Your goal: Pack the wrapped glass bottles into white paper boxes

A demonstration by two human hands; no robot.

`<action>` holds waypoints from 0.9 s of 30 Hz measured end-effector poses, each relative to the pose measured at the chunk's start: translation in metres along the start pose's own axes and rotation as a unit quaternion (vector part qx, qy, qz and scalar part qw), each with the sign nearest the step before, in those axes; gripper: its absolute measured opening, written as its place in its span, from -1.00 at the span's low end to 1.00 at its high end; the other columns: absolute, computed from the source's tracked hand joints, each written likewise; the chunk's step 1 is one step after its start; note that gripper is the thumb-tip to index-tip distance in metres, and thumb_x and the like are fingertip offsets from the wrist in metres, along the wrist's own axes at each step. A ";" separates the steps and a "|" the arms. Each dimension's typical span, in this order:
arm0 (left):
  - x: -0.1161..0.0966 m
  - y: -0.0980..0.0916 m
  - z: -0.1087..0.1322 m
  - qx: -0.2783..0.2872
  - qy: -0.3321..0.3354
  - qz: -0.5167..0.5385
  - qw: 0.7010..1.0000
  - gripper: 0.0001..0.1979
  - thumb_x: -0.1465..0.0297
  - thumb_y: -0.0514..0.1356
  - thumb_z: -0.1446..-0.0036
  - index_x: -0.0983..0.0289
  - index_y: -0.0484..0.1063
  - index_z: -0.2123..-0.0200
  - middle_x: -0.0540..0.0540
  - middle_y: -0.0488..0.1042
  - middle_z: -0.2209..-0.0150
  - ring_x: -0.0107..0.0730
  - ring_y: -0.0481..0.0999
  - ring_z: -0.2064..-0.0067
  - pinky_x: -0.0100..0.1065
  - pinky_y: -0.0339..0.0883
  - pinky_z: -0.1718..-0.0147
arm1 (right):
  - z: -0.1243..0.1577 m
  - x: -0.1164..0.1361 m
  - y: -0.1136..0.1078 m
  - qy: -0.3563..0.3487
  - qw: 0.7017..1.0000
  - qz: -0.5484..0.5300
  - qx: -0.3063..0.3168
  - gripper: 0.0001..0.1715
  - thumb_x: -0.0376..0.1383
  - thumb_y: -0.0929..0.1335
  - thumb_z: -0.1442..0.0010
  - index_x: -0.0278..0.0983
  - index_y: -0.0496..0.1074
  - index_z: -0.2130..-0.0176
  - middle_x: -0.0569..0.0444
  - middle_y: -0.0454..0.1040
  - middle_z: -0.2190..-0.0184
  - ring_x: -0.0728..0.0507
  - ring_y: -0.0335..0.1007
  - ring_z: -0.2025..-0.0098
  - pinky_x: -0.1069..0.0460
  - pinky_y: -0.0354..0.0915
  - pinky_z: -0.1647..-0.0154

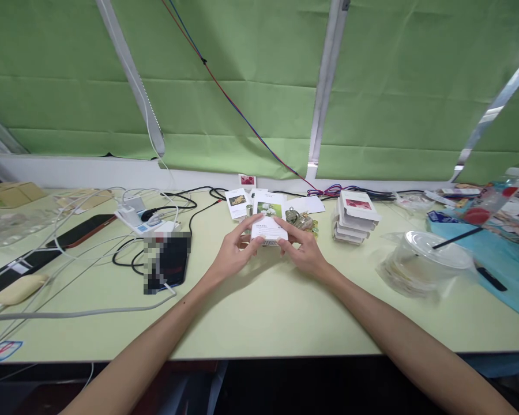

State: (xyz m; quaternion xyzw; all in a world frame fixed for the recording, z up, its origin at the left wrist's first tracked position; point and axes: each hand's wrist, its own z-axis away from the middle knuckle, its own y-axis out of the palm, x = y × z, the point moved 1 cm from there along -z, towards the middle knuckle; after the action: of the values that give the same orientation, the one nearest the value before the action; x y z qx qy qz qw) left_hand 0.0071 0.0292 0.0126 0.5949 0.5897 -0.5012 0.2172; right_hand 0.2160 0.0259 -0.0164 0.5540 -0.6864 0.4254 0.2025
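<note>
A small white box point(269, 228) with printed text and a barcode is held between both hands, above the pale green table. My left hand point(239, 245) grips its left side, thumb at the lower edge. On its right side my right hand point(301, 246) closes in the same way. Just behind stands a white card or box with a white-flower picture point(270, 206). To its left leans one with a yellow picture point(237, 203). Small glass bottles point(301, 221) lie behind my right hand. Further right is a stack of white boxes point(355, 217), the top one with a red picture.
On the left are a phone point(175, 259), a power strip point(145, 222), tangled cables and a long black case point(26, 262). A lidded plastic cup point(432, 253) with a black straw stands at right, beside a blue bag point(501, 276). The table's front edge point(303, 356) runs below my arms.
</note>
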 end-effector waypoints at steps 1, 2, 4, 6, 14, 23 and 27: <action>0.000 0.000 0.000 -0.001 0.000 0.002 1.000 -0.40 0.09 0.23 -0.25 0.16 0.31 -0.29 0.18 0.48 0.00 -0.55 0.42 0.44 -0.45 0.40 0.43 | 0.000 0.000 0.000 -0.001 1.000 0.002 0.001 -0.35 -0.07 0.35 -0.31 -0.20 0.36 -0.31 0.11 0.58 0.41 -0.07 0.45 0.49 0.01 0.43 0.34; 0.001 0.001 0.000 -0.001 -0.001 0.006 1.000 -0.37 0.10 0.22 -0.26 0.13 0.25 -0.33 0.18 0.47 0.00 -0.57 0.41 0.45 -0.45 0.40 0.44 | 0.000 0.000 0.000 -0.002 1.000 0.004 0.001 -0.35 -0.07 0.35 -0.31 -0.19 0.36 -0.31 0.11 0.60 0.39 -0.07 0.45 0.49 0.01 0.43 0.33; 0.002 0.001 0.001 0.001 -0.001 0.018 1.000 -0.31 0.10 0.21 -0.27 0.08 0.12 -0.40 0.18 0.44 -0.01 -0.59 0.41 0.47 -0.47 0.38 0.47 | 0.000 0.000 -0.001 -0.003 1.000 0.004 0.004 -0.34 -0.06 0.35 -0.31 -0.19 0.34 -0.32 0.08 0.62 0.33 -0.06 0.45 0.48 0.00 0.44 0.32; 0.002 0.001 0.001 0.004 0.000 0.032 0.999 -0.27 0.10 0.21 -0.27 0.05 0.05 -0.42 0.18 0.43 -0.02 -0.58 0.42 0.47 -0.46 0.38 0.50 | 0.000 0.001 -0.001 -0.002 1.000 0.001 0.008 -0.34 -0.05 0.34 -0.32 -0.20 0.34 -0.33 0.06 0.64 0.28 -0.05 0.44 0.49 0.00 0.45 0.30; 0.002 -0.002 -0.001 0.022 -0.003 0.042 0.999 -0.39 0.07 0.22 -0.25 0.22 0.35 -0.28 0.18 0.51 0.10 -0.52 0.40 0.47 -0.43 0.38 0.51 | 0.001 0.004 -0.002 0.004 1.000 0.000 0.010 -0.34 -0.03 0.31 -0.34 -0.23 0.37 -0.31 0.08 0.62 0.34 -0.06 0.46 0.48 0.00 0.45 0.28; -0.002 -0.003 -0.002 0.010 -0.008 0.077 0.997 -0.40 0.05 0.30 -0.16 0.34 0.49 -0.12 0.08 0.50 0.41 -0.50 0.37 0.54 -0.43 0.36 0.56 | 0.001 0.007 -0.002 -0.005 1.000 0.008 0.000 -0.38 -0.07 0.31 -0.34 -0.23 0.38 -0.29 0.17 0.52 0.52 -0.05 0.44 0.50 0.03 0.42 0.33; -0.001 -0.003 -0.002 0.010 -0.014 0.095 0.995 -0.43 0.08 0.32 -0.15 0.37 0.52 -0.09 0.03 0.43 0.50 -0.49 0.37 0.54 -0.41 0.35 0.56 | 0.001 0.007 -0.001 -0.009 1.000 0.005 -0.007 -0.38 -0.09 0.32 -0.33 -0.23 0.39 -0.29 0.16 0.52 0.51 -0.06 0.44 0.50 0.03 0.42 0.34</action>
State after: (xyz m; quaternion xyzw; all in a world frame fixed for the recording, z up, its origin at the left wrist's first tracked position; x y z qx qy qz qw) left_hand 0.0049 0.0309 0.0149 0.6431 0.5224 -0.4926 0.2662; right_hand 0.2153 0.0208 -0.0110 0.5530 -0.6935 0.4169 0.1983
